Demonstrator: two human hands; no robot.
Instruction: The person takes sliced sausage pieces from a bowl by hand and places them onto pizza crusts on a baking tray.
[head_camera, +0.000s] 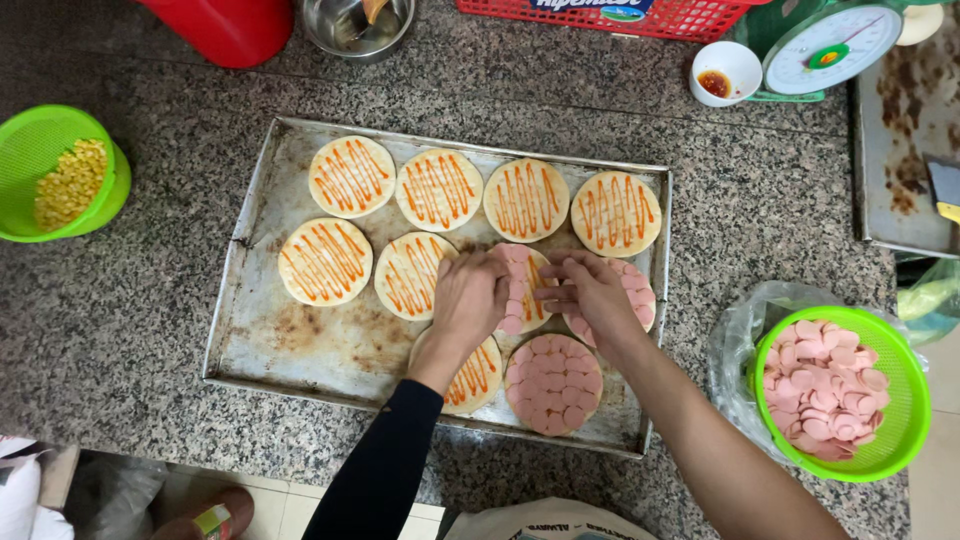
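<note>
Item: a worn rectangular metal baking tray (300, 340) on a speckled granite counter (150, 300), carrying small round dough bases striped with orange sauce (352, 176). One base near the front (553, 383) is fully covered with pink sausage slices; the base between the two hands (522, 285) is partly covered — this looks like the one being topped. Left hand (468, 300), dark-sleeved, lies over that base with fingers curled down; what it pinches cannot be made out. Right hand (590, 293), bare-armed, has its fingertips drawn together over the same base, apparently on a slice. Supply: a green plastic colander of pink sausage rounds (838, 392) at the right, well apart from the tray. A second green colander of yellow corn kernels (60, 175) stands left. Judged next — filling the uncovered patches, slices laid flat and just overlapping.
</note>
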